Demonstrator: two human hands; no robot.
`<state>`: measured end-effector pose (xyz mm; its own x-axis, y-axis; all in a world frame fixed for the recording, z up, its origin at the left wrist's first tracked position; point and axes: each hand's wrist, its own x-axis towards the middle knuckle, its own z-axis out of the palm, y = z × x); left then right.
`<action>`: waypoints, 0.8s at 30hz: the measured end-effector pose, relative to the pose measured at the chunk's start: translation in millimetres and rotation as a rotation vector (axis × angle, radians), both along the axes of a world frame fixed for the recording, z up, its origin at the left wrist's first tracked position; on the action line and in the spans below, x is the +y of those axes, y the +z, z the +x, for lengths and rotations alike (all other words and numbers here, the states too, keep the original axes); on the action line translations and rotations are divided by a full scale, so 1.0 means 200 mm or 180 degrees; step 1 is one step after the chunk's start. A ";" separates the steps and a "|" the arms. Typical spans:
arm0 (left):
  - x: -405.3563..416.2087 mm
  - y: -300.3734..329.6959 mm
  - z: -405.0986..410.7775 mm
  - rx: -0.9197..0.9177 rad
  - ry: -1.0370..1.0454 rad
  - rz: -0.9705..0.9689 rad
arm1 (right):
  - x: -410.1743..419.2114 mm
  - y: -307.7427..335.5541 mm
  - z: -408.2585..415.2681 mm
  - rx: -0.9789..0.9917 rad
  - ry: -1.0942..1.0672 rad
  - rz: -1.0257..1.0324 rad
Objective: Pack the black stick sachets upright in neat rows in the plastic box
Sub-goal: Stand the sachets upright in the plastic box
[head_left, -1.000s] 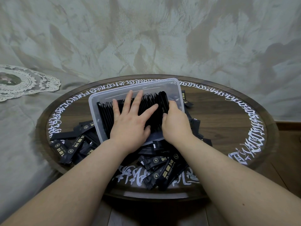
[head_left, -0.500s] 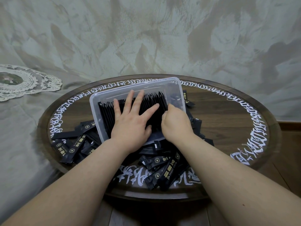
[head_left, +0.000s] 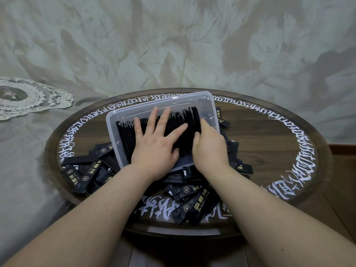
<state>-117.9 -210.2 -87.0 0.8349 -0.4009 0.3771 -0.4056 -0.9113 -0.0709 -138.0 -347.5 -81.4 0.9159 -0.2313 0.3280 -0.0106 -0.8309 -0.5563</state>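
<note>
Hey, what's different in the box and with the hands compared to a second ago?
Very little. The right hand has shifted slightly along the right end of the sachet row, fingers curled against it. The left hand stays spread flat on the row. The plastic box and loose sachets on the table are unchanged.

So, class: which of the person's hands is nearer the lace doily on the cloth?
Left. The left hand lies flat on the sachets in the box, on the doily's side; the right hand is farther across.
</note>
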 end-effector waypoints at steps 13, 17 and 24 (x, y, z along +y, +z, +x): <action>0.02 -0.03 0.00 -0.0321 -0.0232 -0.0453 | -0.05 -0.02 -0.08 0.0104 0.0716 -0.0401; 0.02 -0.03 0.00 -0.0398 -0.0211 -0.0397 | -0.05 -0.02 -0.10 0.0230 0.0766 -0.0479; 0.01 -0.02 0.00 -0.0202 -0.0080 -0.0164 | -0.03 0.00 -0.10 0.0444 0.0742 -0.0510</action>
